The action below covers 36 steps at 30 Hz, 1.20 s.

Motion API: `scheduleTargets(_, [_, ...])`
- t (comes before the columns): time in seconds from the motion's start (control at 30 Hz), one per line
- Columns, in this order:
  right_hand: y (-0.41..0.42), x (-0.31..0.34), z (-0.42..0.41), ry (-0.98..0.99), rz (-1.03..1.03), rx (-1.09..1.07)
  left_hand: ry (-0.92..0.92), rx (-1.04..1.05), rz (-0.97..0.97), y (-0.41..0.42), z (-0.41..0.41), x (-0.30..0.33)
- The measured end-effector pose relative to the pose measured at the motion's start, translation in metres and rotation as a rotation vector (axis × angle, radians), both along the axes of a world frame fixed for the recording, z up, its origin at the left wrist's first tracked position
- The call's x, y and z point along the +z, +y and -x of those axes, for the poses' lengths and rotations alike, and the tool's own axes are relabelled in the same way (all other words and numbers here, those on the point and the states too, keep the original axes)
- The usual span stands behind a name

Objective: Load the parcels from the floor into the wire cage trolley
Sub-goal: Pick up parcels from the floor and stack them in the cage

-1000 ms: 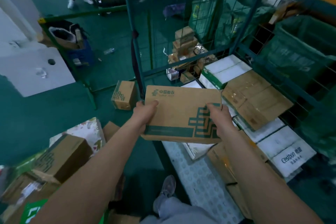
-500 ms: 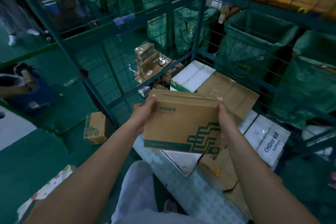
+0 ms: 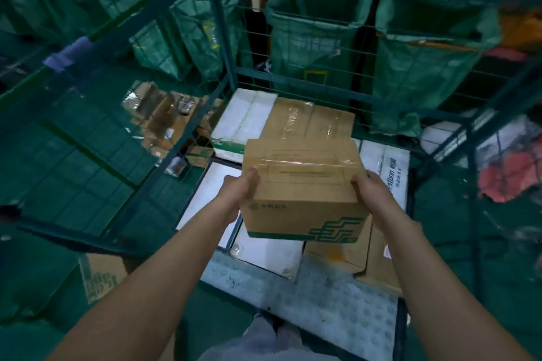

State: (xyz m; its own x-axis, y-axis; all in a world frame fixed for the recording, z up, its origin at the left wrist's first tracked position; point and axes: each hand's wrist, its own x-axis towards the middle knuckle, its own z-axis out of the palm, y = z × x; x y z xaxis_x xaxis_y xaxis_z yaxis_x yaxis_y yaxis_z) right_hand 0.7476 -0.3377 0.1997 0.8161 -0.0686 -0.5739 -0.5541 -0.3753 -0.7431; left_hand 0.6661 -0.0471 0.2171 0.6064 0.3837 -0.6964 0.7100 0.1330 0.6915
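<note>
A brown cardboard parcel point(image 3: 302, 190) with green printing and a taped top is held level above flat white and brown parcels point(image 3: 308, 120) lining the green wire cage trolley point(image 3: 231, 76).

A white box point(image 3: 391, 173) lying just right of the held carton point(image 3: 305, 193) is showing part of the word "Cestbon" on its top, while the green print on the carton's front is staying too blurred to read.
</note>
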Motion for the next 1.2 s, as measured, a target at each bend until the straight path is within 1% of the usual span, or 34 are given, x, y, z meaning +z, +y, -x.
scheduleTargets(0.07, [-0.007,-0.006,-0.002,0.043,-0.008,-0.01,0.018,-0.067,0.029,-0.002,-0.017,-0.006])
scheduleTargets(0.17, [-0.015,-0.016,-0.004,0.113,-0.041,-0.081,0.017,-0.183,0.077,0.0,-0.046,-0.013])
scheduleTargets(0.33, [-0.036,-0.046,0.002,0.162,-0.063,-0.334,-0.016,-0.353,0.047,-0.019,-0.109,-0.032])
scheduleTargets(0.43, [-0.061,-0.069,0.009,0.227,-0.133,-0.476,-0.074,-0.522,-0.065,-0.054,-0.146,-0.028])
scheduleTargets(0.53, [-0.094,-0.113,0.013,0.234,-0.234,-0.609,-0.095,-0.699,-0.19,-0.094,-0.18,-0.02])
scheduleTargets(0.63, [-0.092,-0.096,0.017,0.24,-0.43,-0.783,-0.176,-0.879,-0.336,-0.145,-0.214,-0.011])
scheduleTargets(0.73, [-0.098,-0.104,0.004,0.197,-0.609,-0.899,-0.228,-1.069,-0.562,-0.193,-0.249,-0.006])
scheduleTargets(0.87, [-0.128,-0.136,-0.039,0.152,-0.758,-0.955,-0.248,-1.179,-0.711,-0.255,-0.309,-0.021])
scheduleTargets(1.0, [-0.146,-0.176,-0.088,0.176,-0.84,-0.972,-0.305,-1.275,-0.844,-0.296,-0.363,-0.052])
scheduleTargets(1.13, [-0.144,-0.215,-0.127,0.186,-0.839,-0.985,-0.291,-1.314,-0.882,-0.313,-0.413,-0.103])
scheduleTargets(1.2, [-0.137,-0.235,-0.144,0.209,-0.829,-0.921,-0.291,-1.315,-0.945,-0.312,-0.433,-0.133])
